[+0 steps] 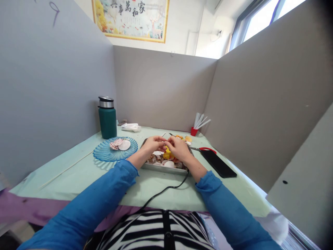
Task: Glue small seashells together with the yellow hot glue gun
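Observation:
Over a metal tray (pixel 161 169), my left hand (pixel 153 145) and my right hand (pixel 178 148) meet at the fingertips. Both are closed in a pinch; anything between the fingers is too small or hidden to name. Just below them, a yellow object (pixel 168 153) shows, partly covered by my right hand. Inside the tray lie pale shells (pixel 169 164) and brownish pebble-like pieces (pixel 154 159). A black cord (pixel 166 188) runs from the tray's right front corner toward my body.
Left of the tray are a blue glass plate (pixel 101 154) holding shells and a green bottle (pixel 107 121). To the right lie a black phone (pixel 218 163) and red-handled scissors (pixel 208 150). Behind stands a red cup (pixel 194 131) of white sticks. Grey partitions (pixel 166 86) enclose the table.

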`<state>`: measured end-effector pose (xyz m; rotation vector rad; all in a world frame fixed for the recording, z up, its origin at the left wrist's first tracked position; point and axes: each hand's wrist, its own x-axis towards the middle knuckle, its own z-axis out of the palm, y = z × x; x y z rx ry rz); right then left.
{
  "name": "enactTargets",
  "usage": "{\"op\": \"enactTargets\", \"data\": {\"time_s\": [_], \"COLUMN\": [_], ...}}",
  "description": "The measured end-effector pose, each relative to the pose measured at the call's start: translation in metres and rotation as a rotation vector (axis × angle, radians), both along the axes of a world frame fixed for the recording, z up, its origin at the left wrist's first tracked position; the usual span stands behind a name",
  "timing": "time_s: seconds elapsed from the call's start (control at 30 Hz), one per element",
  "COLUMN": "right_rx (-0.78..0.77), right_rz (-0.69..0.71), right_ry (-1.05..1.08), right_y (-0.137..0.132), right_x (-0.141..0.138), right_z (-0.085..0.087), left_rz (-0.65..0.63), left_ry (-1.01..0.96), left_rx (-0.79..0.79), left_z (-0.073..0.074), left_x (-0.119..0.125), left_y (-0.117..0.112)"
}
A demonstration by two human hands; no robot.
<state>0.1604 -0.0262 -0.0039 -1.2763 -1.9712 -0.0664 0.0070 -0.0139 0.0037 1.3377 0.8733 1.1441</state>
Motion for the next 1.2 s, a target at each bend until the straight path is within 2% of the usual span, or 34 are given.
{"op": "enactTargets", "data": {"time_s": [0.5,0.9,1.2], "right_rx": [0.029,0.033,0.034], "right_rz": [0.036,0.029,0.049], "right_ry": [0.028,0.043,0.064], "right_y": [0.0020,0.0023,0.0031], "right_x": [0.0012,0.0013,0.0010], "right_z": [-0.0005,-0.0005,-0.0014], "left_rz": [-0.073,-0.075,-0.051], "left_ry": [-0.045,-0.063,-0.099], "left_rx": [-0.036,-0.021,-0.032], "left_z": [-0.0009,-0.0051,-0.0029], "left_x": [-0.0018,-0.0031,-0.0008], "left_y": [0.0024,0.0072,0.0047]}}
